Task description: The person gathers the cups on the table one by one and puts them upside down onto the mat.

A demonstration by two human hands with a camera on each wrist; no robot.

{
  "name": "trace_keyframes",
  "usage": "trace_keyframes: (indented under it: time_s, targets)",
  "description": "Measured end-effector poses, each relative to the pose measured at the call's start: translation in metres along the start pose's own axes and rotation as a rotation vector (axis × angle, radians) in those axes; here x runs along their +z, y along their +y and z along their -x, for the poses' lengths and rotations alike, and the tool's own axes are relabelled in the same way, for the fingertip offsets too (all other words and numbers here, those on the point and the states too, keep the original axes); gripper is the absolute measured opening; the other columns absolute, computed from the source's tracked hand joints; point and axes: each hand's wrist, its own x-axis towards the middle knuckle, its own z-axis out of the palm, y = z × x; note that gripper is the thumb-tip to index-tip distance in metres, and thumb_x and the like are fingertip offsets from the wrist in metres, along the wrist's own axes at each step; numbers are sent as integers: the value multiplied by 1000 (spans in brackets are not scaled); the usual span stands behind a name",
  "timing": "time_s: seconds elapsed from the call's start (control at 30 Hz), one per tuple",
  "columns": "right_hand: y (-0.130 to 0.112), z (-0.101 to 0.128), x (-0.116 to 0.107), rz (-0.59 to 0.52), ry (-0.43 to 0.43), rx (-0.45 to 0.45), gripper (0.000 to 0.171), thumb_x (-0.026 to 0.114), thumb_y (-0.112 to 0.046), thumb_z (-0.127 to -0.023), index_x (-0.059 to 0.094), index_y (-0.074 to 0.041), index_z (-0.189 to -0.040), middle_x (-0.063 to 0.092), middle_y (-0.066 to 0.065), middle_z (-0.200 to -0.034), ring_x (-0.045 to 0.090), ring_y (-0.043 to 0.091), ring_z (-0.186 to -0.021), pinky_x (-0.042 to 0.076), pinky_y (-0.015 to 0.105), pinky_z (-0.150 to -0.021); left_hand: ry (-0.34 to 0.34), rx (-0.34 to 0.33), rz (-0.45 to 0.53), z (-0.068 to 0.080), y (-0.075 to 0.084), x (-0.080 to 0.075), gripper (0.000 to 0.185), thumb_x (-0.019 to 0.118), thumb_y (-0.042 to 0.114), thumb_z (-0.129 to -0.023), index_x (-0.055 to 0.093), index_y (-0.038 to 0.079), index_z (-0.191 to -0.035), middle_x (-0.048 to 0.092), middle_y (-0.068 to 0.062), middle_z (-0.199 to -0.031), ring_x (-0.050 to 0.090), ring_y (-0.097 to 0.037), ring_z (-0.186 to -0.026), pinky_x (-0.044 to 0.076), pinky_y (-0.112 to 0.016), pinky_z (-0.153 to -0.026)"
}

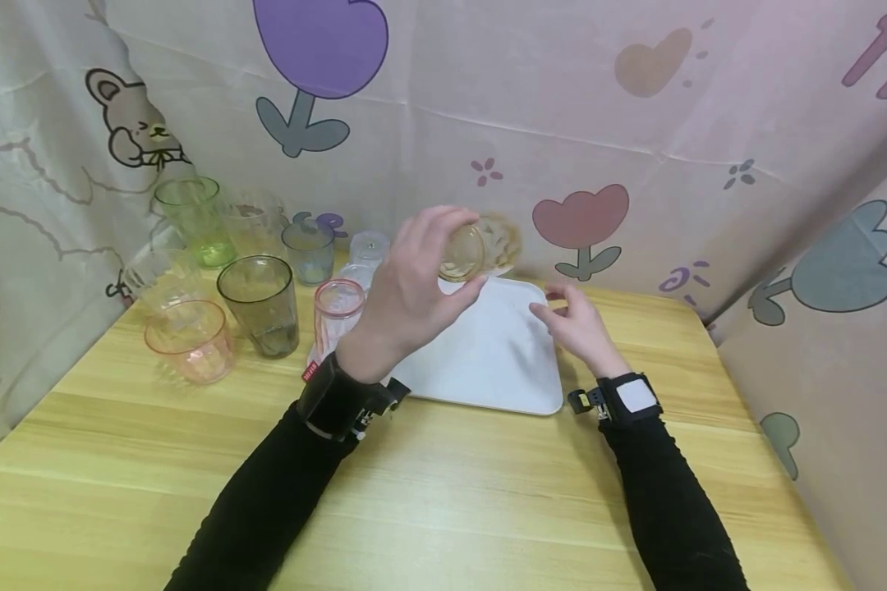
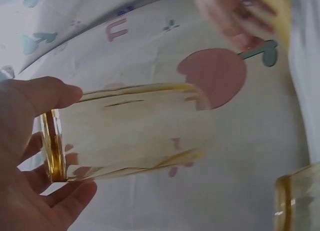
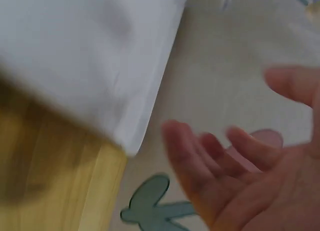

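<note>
Black sleeves (image 1: 266, 501) flank space at the tray's (image 1: 488, 369) six-o'clock edge, left hand (image 1: 410, 287) gripping amber glass (image 2: 130, 136), right hand (image 1: 582, 328) loose-fingered.

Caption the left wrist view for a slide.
The left hand holds a clear amber tumbler sideways by its base, the right hand blurred beyond it.

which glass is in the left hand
The amber glass, held up by one end in the left hand; no other is in a hand.
</note>
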Motion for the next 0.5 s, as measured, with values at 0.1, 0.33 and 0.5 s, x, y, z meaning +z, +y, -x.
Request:
trace_keyframes:
  time_s: [0.1, 0.33, 0.5]
  targets:
    - [6, -1, -3, 154, -70, -1, 66, 63, -31, -103, 42, 8, -152, 51, 31, -144, 60, 48, -121, 52, 57, -100, -21, -23, -5, -1, 2, -10, 61, 84, 15, -85, 56, -2, -136, 62, -16, -134, 56, -34, -121, 47, -39, -104]
    - [22, -6, 1, 307, -131, 36, 56, 68, -17, -98, 50, 10, -144, 60, 31, -132, 59, 44, -118, 50, 56, -99, -118, -80, -3, -4, 1, -28, 63, 85, 21, -86, 58, 0, -140, 63, -14, -137, 58, -31, -124, 46, -39, -107]
    - [27, -7, 2, 318, -129, 46, 53, 68, -6, -95, 51, 13, -142, 64, 32, -125, 62, 43, -111, 54, 52, -92, -206, -121, -6, -4, -1, -35, 61, 83, 27, -88, 61, 4, -139, 65, -12, -137, 59, -29, -125, 47, -40, -105]
